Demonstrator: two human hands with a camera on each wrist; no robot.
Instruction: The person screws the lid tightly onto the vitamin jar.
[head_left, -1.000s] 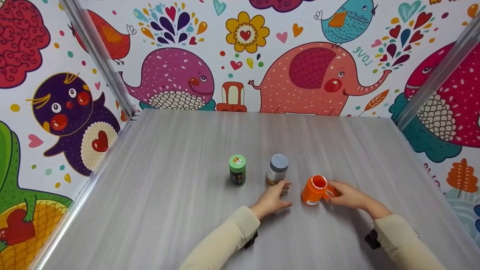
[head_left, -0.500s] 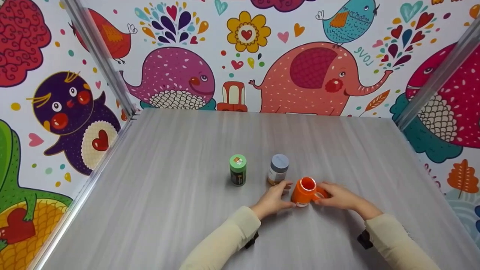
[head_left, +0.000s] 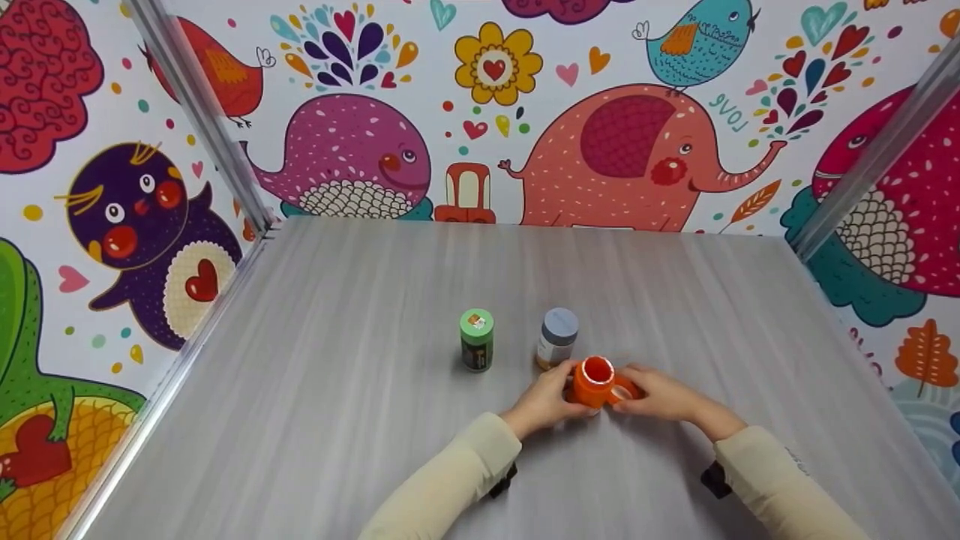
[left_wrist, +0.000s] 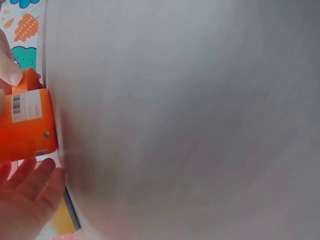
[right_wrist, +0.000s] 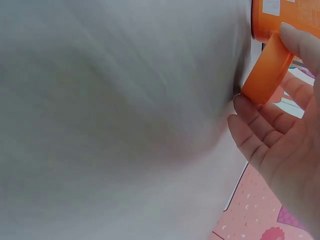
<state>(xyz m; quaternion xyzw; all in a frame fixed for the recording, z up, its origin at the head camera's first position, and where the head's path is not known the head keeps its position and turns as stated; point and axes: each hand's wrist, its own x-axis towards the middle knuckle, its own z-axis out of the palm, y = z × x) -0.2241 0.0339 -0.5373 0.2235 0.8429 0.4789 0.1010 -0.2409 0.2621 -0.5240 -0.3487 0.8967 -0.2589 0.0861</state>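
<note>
Orange container point(head_left: 592, 391) was between both hands, mouth open. Right hand point(head_left: 664, 394) pinched its ring-like side piece point(right_wrist: 267, 72) (handle or cap unclear); left hand point(head_left: 544, 397) cupped it loosely, half open. Judged: handover incomplete. Green-lidded jar point(head_left: 477, 346) and grey-lidded jar point(head_left: 556, 343), beyond left hand, remained capped.

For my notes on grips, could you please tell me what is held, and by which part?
The right hand pinches the orange mug by its handle; whether the left hand touches its body cannot be told.
</note>
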